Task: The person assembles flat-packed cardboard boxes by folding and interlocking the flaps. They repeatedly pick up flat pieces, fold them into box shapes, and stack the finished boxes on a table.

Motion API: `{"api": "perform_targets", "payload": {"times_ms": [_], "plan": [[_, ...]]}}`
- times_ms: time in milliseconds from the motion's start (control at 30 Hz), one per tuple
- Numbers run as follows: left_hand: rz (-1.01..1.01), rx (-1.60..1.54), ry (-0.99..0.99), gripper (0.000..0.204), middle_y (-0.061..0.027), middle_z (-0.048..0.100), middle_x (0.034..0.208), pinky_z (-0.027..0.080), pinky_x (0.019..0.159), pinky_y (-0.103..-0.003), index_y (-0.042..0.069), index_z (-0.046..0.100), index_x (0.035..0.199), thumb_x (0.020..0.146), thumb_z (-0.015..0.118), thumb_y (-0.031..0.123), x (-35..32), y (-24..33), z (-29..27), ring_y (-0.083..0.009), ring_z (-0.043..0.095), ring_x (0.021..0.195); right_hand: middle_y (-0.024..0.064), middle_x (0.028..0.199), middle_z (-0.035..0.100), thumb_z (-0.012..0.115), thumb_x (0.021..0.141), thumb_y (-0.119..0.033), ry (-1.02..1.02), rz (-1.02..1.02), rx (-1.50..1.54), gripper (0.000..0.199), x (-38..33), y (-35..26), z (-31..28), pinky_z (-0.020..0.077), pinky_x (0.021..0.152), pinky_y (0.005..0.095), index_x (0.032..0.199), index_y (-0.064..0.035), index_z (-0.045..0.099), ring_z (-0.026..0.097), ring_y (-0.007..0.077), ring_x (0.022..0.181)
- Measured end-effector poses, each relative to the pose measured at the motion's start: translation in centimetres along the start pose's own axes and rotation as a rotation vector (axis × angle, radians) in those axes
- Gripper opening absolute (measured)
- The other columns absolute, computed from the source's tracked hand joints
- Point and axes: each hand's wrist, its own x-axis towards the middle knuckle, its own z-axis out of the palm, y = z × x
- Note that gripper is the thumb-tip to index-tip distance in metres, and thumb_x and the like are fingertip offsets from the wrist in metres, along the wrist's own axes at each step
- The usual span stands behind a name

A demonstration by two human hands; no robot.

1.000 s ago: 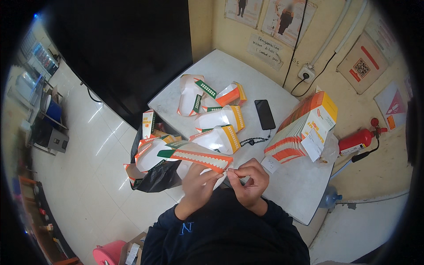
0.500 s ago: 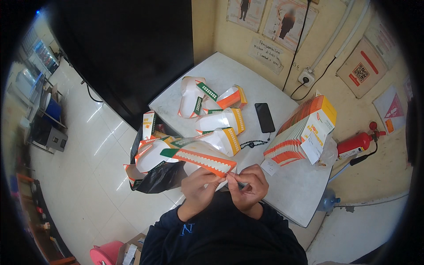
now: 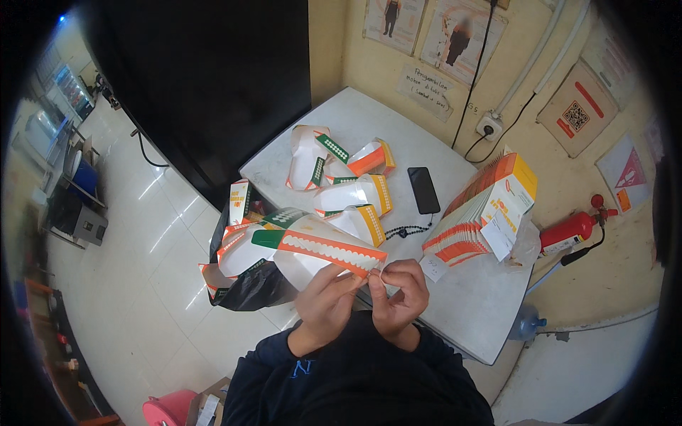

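Note:
Both hands hold one printed paperboard food box (image 3: 330, 250), orange, white and green, partly opened into shape in front of my chest. My left hand (image 3: 328, 301) is closed on its lower edge near the right-hand corner. At that same corner my right hand (image 3: 400, 295) pinches the white edge between thumb and fingers. The fingertips of both hands nearly meet there, and the exact fold between them is hard to see. Several similar formed boxes (image 3: 307, 160) lie on the white table (image 3: 455, 312) beyond my hands. A thick stack of flat boxes (image 3: 483, 206) stands at the right.
A black phone (image 3: 424, 190) and dark beads (image 3: 403, 231) lie mid-table. More formed boxes fill a black plastic bag (image 3: 259, 287) at the table's left. By the right wall are a red fire extinguisher (image 3: 570, 232) and a water bottle (image 3: 527, 323). A pink bucket (image 3: 169, 410) stands lower left.
The held box has opened wider and turned a little, showing more of its white inside. Both hands stay at the same corner, with only a slight shift.

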Motion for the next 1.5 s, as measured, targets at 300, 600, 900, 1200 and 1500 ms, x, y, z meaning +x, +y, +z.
{"api": "perform_targets", "payload": {"times_ms": [300,600,900,1200,1500], "plan": [[-0.330,-0.347,0.028,0.012,-0.0146,0.062,0.101,0.049,0.078,-0.029,-0.004,0.064,0.093,0.082,0.063,0.000,-0.8,-1.4,0.7,-0.0188,0.062,0.091,0.0169,0.121,0.049,0.059,0.084,-0.017,-0.265,-0.149,-0.426,0.042,-2.0,0.0,0.7,0.0392,0.092,0.0415,0.121,0.0026,0.052,0.052,0.0281,0.102],[-0.692,-0.848,-0.194,0.013,-0.0044,0.062,0.090,0.044,0.076,-0.021,-0.003,0.060,0.097,0.086,0.061,0.004,-3.2,-2.2,-0.4,-0.0074,0.057,0.084,0.0164,0.112,0.060,0.069,0.078,-0.014,-0.463,0.131,0.102,0.041,0.1,2.0,-2.1,0.0457,0.088,0.0342,0.113,0.0031,0.058,0.058,0.0305,0.105],[-0.907,-0.787,-0.036,0.031,-0.0078,0.058,0.105,0.043,0.084,-0.026,-0.001,0.049,0.117,0.092,0.053,0.017,-2.0,-5.3,-3.1,-0.0119,0.055,0.094,0.0123,0.122,0.055,0.066,0.077,-0.022,-0.837,-0.343,-0.348,0.034,-2.8,1.1,-1.2,0.0315,0.104,0.0463,0.109,-0.0083,0.063,0.049,0.0242,0.118],[-0.674,-0.341,-0.472,0.025,-0.0143,0.067,0.090,0.047,0.071,-0.027,-0.002,0.062,0.103,0.085,0.063,0.015,-3.8,-5.4,-5.1,-0.0138,0.060,0.082,0.0080,0.087,0.065,0.071,0.073,-0.008,-0.403,0.005,-0.312,0.022,-2.2,1.8,-1.3,0.0405,0.091,0.0407,0.093,-0.0063,0.064,0.060,0.0235,0.080],[-0.737,-0.617,0.033,0.011,-0.0020,0.059,0.077,0.041,0.065,-0.020,0.000,0.057,0.080,0.087,0.061,0.008,-2.7,-3.9,-1.5,-0.0060,0.051,0.075,0.0066,0.097,0.064,0.071,0.070,-0.005,-0.352,-0.361,-0.257,0.025,-2.2,3.2,-2.6,0.0495,0.076,0.0373,0.091,-0.0073,0.058,0.062,0.0235,0.087]]}}
